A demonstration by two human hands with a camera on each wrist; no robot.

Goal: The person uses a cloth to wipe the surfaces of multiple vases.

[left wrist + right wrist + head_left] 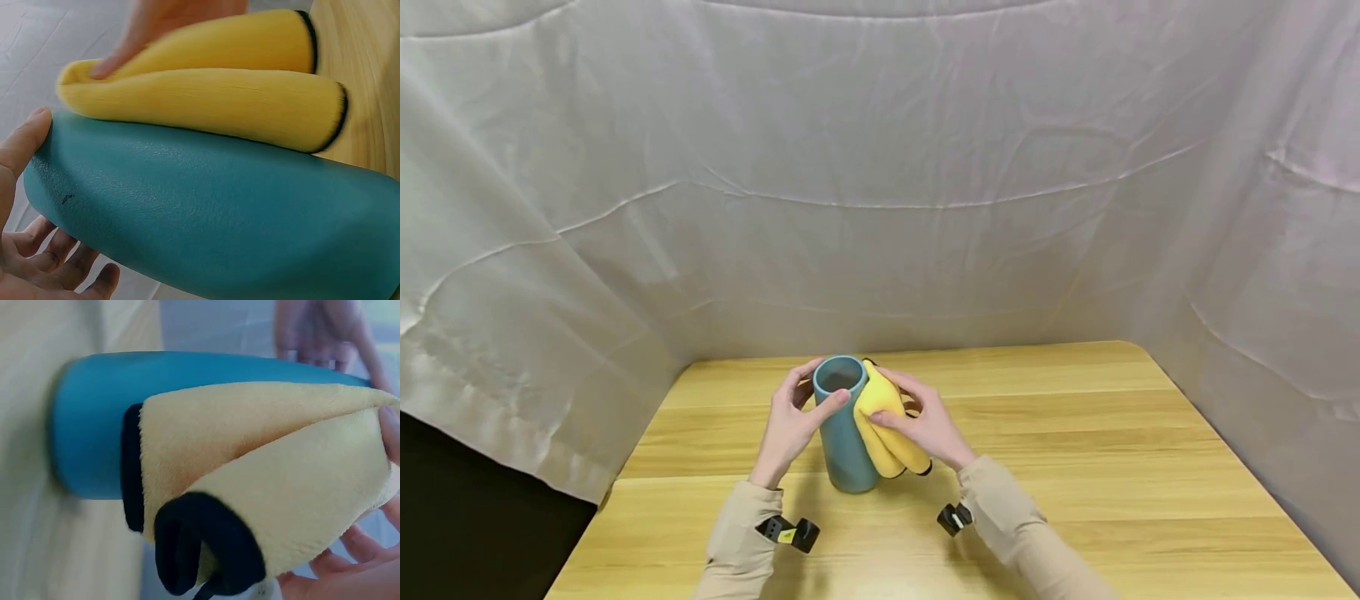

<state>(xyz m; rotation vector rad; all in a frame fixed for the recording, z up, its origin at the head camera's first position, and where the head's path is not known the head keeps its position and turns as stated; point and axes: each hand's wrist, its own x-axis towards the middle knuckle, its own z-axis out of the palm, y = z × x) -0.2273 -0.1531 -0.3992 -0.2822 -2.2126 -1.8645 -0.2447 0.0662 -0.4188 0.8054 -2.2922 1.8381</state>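
Note:
A tall blue-green vase (847,454), narrower toward its round open mouth, stands upright on the wooden table. My left hand (787,423) holds it near the rim, thumb on the near side and fingers round the far left. In the left wrist view, the vase's smooth wall (206,206) bears a small dark mark close to the top. My right hand (928,422) pinches a yellow cloth (880,408) with black edging against the vase's right side. The right wrist view shows the plush cloth (275,462) hanging in folds along the vase, its black-trimmed end above the table.
The light wooden table (1075,467) reaches out on both sides of the vase. Pale grey curtains (880,167) hang behind it and at the sides. Small black wrist devices (805,535) are strapped over both beige sleeves (741,533). A dark area lies beyond the table at lower left.

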